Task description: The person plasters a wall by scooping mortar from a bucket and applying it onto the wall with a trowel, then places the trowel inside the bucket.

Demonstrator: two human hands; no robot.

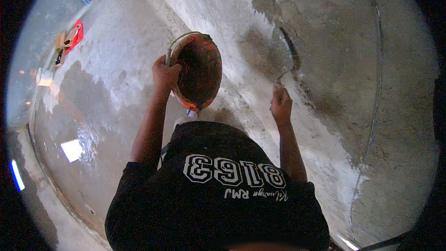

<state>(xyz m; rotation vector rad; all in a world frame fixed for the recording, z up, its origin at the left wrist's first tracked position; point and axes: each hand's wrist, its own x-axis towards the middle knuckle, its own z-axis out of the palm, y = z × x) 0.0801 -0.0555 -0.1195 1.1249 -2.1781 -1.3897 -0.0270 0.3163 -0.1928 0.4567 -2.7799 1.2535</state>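
My left hand [165,74] grips the wire handle of a dark bucket [195,69] with rusty orange patches, tilted so that its inside faces me. My right hand [281,102] is closed on the handle of a metal trowel [272,51], whose blade is against the rough grey plastered wall [334,65], where darker damp patches meet pale, whitish plaster. The bucket is left of the trowel, above my dark shirt. The bottom of the bucket's inside is shadowed, so I cannot tell how much it holds.
A grey concrete floor [111,42] with damp patches and bright reflections spans the left. Along its far left side are a red bag [77,35], cardboard pieces [60,46] and a pale container [44,77]. A long crack runs down the right wall.
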